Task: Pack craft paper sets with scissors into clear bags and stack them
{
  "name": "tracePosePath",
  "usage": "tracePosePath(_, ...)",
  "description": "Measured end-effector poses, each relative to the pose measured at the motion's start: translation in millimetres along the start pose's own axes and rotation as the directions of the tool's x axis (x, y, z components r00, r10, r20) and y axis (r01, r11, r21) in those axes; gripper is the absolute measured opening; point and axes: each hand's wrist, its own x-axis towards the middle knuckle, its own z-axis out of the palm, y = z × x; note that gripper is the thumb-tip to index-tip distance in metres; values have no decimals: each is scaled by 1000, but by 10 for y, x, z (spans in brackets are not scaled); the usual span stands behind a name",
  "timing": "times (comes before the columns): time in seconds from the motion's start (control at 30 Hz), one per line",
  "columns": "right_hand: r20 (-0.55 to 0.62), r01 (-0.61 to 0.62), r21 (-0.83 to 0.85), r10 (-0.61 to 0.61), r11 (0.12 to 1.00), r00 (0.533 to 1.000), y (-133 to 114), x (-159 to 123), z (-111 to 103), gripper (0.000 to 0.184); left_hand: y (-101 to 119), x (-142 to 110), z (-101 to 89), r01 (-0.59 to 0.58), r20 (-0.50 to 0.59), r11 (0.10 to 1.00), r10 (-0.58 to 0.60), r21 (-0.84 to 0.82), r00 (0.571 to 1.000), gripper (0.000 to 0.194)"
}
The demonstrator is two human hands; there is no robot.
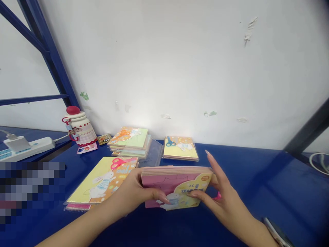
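Hands (pixel 136 188) hold a pink paper stack (pixel 177 185) between them, near a clear wrapper (pixel 81 201) containing yellow paper (pixel 94 173).

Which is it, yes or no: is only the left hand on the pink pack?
No, the left hand and the right hand both grip the pink pack.

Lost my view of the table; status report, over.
Left hand and right hand holding pink booklet stack. Its front showing. Wrapped booklets behind, nothing visibly blocking.
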Motion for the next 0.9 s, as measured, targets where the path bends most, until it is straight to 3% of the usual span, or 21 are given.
tracePosePath(0.1,21,220,-215,-220,952,975,-13,34,-59,70,49,-9,20,37,1,999,-37,17,999,66)
tracePosePath(0.17,72,309,-297,-302,903,951,-41,65,-80,64,77,-17,45,51,0,998,-51,41,999,71)
tracePosePath(0.33,65,341,-320,-338,884,939,-93,95,-58,55,131,-17,105,43,15,999,-43,1,999,62)
tracePosePath(0.43,48,332,-263,-331,906,942,-85,97,-44,53,120,-2,108,-19,56,1000,20,-11,998,51)
tracePosePath(0.53,34,290,-194,-289,937,957,-61,101,-41,52,79,13,99,-44,52,999,43,22,998,42)
tracePosePath(0.67,21,208,-74,-207,975,978,-50,81,-1,52,-14,31,118,23,53,1000,-22,-9,998,45)
tracePosePath(0.77,-14,12,188,-10,982,1000,-82,68,70,73,-107,35,140,53,73,997,-50,-49,996,50)
tracePosePath(0.83,11,-129,367,134,921,991,-106,75,122,90,-160,29,149,65,44,997,-63,-32,997,48)
tracePosePath(0.9,56,-207,434,203,877,977,-106,87,166,96,-197,19,154,48,-6,999,-48,-4,999,41)
